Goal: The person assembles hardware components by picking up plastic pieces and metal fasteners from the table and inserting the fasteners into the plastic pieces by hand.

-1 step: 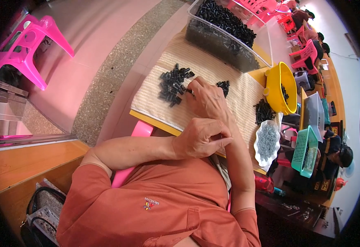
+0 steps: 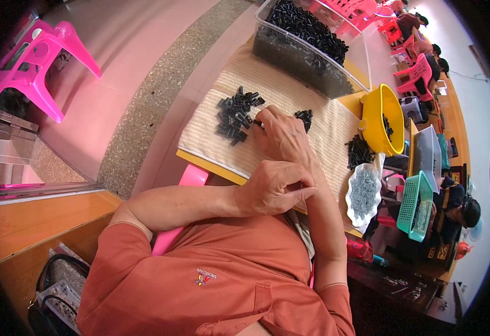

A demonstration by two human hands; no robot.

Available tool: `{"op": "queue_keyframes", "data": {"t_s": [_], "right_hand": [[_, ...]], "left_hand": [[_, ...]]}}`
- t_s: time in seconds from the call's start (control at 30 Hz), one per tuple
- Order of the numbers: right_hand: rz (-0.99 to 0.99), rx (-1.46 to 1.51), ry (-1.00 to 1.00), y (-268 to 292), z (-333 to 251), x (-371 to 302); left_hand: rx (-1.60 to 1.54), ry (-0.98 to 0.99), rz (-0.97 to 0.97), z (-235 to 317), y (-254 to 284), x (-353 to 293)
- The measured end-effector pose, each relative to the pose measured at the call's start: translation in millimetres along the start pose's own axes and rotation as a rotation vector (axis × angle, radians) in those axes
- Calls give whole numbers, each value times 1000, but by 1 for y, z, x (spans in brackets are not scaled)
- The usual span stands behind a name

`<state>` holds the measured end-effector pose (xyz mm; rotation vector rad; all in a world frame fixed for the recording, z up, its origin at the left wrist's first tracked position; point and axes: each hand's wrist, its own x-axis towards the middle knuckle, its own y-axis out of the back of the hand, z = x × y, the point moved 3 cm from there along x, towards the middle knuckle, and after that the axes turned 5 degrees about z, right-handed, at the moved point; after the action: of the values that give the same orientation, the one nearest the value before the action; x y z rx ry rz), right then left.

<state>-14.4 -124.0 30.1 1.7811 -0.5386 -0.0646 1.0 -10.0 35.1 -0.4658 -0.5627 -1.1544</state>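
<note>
My right hand (image 2: 283,133) reaches over the cream towel, fingers bent down at the right edge of a loose pile of small black plastic pieces (image 2: 235,115). A black piece shows at its fingertips, partly hidden by them. Closer to my body, my left hand (image 2: 277,187) is curled, its thumb and forefinger meeting over my right wrist; what they hold, if anything, is hidden. Beyond the right hand lies a smaller clump of black pieces (image 2: 304,119). More black pieces (image 2: 360,152) are heaped at the towel's right side.
A clear bin (image 2: 306,70) full of black pieces stands at the back. To the right are a yellow tub (image 2: 372,120), a scalloped white dish (image 2: 350,201) of small clear parts and a green basket (image 2: 406,210). A pink stool (image 2: 49,53) is at far left; people sit beyond.
</note>
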Motion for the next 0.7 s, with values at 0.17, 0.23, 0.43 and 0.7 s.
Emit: {"op": "queue_keyframes", "data": {"t_s": [0.17, 0.23, 0.43, 0.7], "right_hand": [[93, 39, -39, -4, 0, -3], [126, 65, -37, -5, 2, -5], [237, 179, -48, -9, 7, -7], [361, 297, -72, -17, 17, -15]], "left_hand": [[25, 5, -9, 0, 0, -1], [25, 12, -20, 1, 1, 0], [21, 33, -14, 0, 0, -1], [-9, 73, -13, 0, 1, 0]]}}
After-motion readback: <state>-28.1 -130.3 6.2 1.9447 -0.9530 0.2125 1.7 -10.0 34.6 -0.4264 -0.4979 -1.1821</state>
